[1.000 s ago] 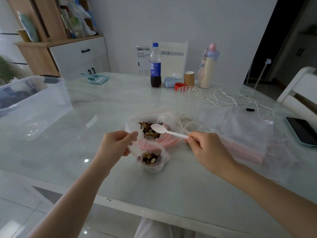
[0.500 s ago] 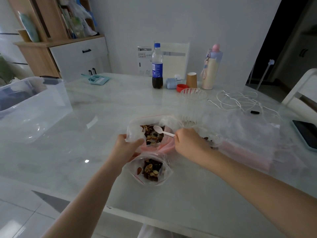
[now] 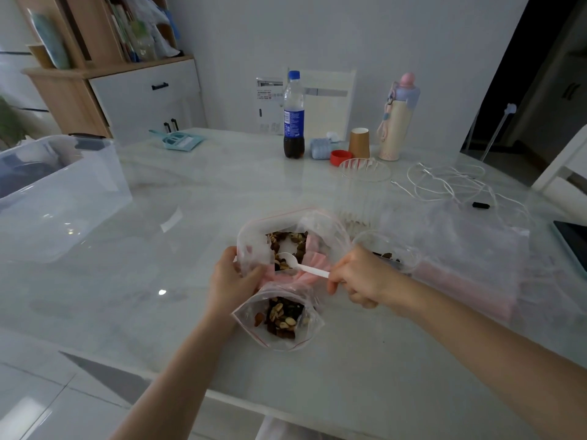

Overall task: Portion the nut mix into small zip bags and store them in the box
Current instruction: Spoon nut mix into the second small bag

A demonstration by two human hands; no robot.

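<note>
One spoon (image 3: 293, 263) load sits in the big bag (image 3: 254, 246), its handle running right to my right hand (image 3: 362, 281), which pinches it. The small bag (image 3: 279, 319) lies just nearer me, open and part-filled with nuts; my left hand (image 3: 230, 281) grips both bag rims. The box (image 3: 60, 192) waits far left.

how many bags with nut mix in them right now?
3. The large zip bag, gripped by the left hand; the small zip bag in front of it; a third bag behind the right hand, partly hidden.
</note>
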